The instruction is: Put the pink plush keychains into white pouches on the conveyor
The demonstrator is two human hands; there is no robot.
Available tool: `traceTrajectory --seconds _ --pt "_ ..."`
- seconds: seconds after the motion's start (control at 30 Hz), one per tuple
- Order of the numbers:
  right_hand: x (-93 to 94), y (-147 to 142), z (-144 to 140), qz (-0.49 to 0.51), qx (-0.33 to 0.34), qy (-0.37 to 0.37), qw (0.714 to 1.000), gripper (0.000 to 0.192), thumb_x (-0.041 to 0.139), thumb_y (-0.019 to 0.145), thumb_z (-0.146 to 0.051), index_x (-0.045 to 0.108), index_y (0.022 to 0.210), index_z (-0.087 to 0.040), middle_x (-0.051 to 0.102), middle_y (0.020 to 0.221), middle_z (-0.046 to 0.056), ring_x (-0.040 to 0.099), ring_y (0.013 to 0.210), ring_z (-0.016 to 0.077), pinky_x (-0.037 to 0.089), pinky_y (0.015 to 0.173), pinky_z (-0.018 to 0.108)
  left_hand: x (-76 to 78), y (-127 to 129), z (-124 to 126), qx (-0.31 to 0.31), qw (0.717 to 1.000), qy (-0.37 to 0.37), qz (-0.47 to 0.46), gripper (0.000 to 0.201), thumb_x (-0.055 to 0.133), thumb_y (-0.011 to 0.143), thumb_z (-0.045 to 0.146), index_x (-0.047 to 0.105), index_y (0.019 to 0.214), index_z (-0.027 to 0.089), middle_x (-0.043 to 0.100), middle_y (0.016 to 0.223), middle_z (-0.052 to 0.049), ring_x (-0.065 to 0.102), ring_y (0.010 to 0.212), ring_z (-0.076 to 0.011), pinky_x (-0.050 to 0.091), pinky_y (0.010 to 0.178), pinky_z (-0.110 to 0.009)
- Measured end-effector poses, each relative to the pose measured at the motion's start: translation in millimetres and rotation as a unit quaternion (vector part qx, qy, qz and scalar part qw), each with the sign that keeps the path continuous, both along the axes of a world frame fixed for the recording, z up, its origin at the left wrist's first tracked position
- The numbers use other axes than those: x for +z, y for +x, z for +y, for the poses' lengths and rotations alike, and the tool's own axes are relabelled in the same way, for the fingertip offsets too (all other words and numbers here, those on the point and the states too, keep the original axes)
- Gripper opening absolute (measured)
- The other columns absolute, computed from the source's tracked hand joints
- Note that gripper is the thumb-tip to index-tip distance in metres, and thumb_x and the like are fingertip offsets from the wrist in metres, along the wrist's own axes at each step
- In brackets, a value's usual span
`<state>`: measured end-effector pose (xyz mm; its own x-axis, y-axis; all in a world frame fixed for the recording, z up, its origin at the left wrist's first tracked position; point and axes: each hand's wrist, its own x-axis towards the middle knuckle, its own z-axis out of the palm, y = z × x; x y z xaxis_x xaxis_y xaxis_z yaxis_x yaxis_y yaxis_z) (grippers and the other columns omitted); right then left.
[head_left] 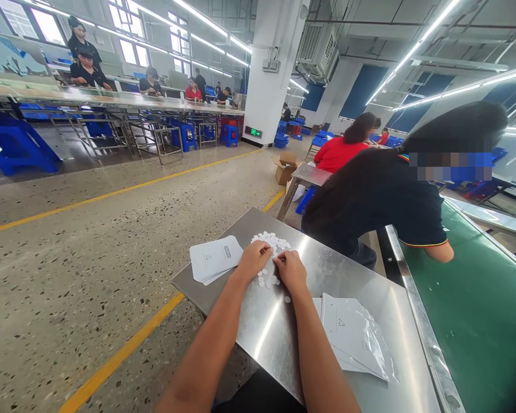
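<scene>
On a shiny steel table (361, 281) lies a scatter of small white round discs (273, 241), with a few more loose discs (266, 280) nearer me. My left hand (253, 258) and my right hand (290, 269) rest with curled fingers among the discs, fingertips close together at the pile's near edge. What the fingertips pinch is too small to tell. A stack of white printed cards (214, 258) lies just left of my left hand. A pile of clear plastic bags with white inserts (352, 335) lies to the right of my right forearm.
A green conveyor belt (477, 310) runs along the right. A person in a black shirt (382, 201) leans over it just beyond my table, and another person in red (337, 154) sits further on. A cardboard box (285, 167) stands on the floor. Blue stools (12, 146) and long tables with workers fill the far left.
</scene>
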<state>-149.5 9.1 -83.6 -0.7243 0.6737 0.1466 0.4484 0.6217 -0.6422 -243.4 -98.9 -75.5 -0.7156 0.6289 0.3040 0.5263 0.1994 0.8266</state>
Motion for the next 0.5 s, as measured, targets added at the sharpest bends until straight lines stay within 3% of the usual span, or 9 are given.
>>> traceTrajectory --seconds 0.23,0.4,0.5 --pt "1.3 10 -4 0.021 0.047 0.022 0.998 0.012 0.045 0.084 -0.031 0.053 0.081 -0.022 0.058 0.078 -0.001 0.054 0.068 0.0149 0.036 0.06 0.025 -2.5 5 4 -0.047 0.999 -0.01 0.009 0.022 0.048 0.082 0.025 0.062 0.099 0.022 0.065 0.099 -0.002 0.058 0.086 -0.0158 0.044 0.079 -0.027" --pt "7.4 14 -5 0.074 0.086 0.017 0.993 0.017 0.039 0.088 -0.033 0.053 0.088 -0.023 0.063 0.08 -0.003 0.058 0.07 0.0131 0.042 0.065 0.024 0.1 8 4 -0.071 0.997 -0.023 0.009 0.024 0.043 0.086 0.029 0.066 0.085 0.023 0.067 0.079 0.002 0.059 0.073 -0.0141 0.045 0.068 -0.024" --pt "10.8 17 -2 0.084 0.093 0.026 0.992 0.023 0.04 0.087 -0.036 0.059 0.084 -0.022 0.065 0.083 0.0 0.059 0.074 0.0135 0.043 0.069 0.024 -0.1 5 4 -0.027 0.999 -0.02 0.01 0.026 0.042 0.087 0.032 0.065 0.083 0.022 0.067 0.081 0.001 0.059 0.076 -0.0152 0.045 0.071 -0.026"
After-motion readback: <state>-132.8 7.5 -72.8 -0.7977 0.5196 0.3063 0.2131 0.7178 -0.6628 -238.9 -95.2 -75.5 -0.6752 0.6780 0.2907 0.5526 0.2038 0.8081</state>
